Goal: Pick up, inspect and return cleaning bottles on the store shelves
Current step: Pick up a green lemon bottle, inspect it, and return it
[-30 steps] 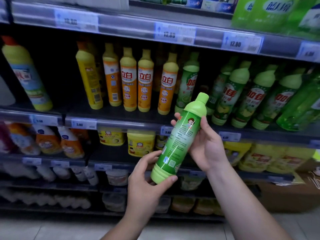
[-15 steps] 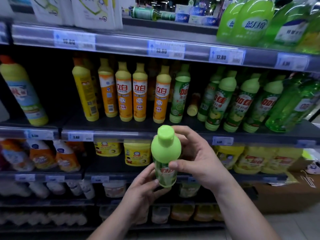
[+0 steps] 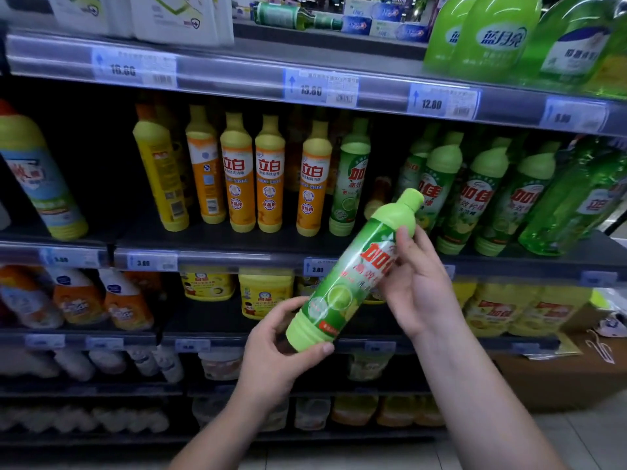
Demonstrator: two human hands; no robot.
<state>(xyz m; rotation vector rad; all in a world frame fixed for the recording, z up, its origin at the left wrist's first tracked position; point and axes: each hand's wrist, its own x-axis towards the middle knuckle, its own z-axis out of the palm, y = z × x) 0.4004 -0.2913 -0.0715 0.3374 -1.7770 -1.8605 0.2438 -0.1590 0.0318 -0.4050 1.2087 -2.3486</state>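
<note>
Left grip curled round base of green bottle; right grip clasps its upper body, thumb near cap. Bottle tilted, cap up-right, held off shelf. Matching green bottles stand beyond right grip.

Middle shelf carried a row of upright orange bottles at left-centre, with green bottles crowded to the right (several leaning). Top shelf held large green bottles at right and white packs at left. Lower shelf bore yellow tubs beside white-and-orange bottles.
</note>
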